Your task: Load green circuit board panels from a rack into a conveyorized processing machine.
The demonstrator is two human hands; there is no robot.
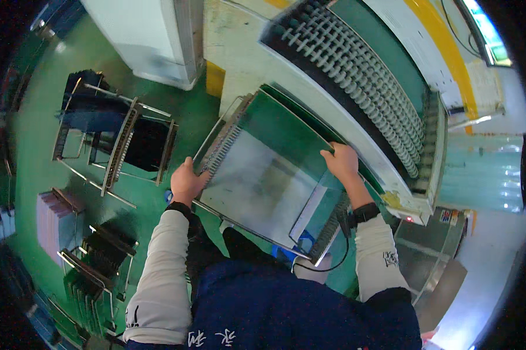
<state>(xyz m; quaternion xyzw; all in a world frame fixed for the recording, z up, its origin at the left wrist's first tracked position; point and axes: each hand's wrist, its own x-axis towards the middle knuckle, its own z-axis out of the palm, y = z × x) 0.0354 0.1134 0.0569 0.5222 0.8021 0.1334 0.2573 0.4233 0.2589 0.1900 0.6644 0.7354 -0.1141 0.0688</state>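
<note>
A metal rack with slotted sides [225,146] stands in front of me, with a pale, shiny flat surface [254,181] between the sides. Thin green panels [295,119] stand along its far side. My left hand [187,182] is closed over the rack's left slotted side, thumb inward; whether it also touches a panel edge I cannot tell. With thumb and fingers, my right hand [342,163] grips the upper edge of a green panel. A dark band with a cord [347,248] circles my right wrist.
Beyond the rack is a machine with a bed of grey rollers [356,76]. On the green floor at left stand racks of dark panels [120,131], pale pink panels [59,224] and more dark panels [97,256]. A white column [146,41] rises at the back. A metal cabinet [432,239] stands at right.
</note>
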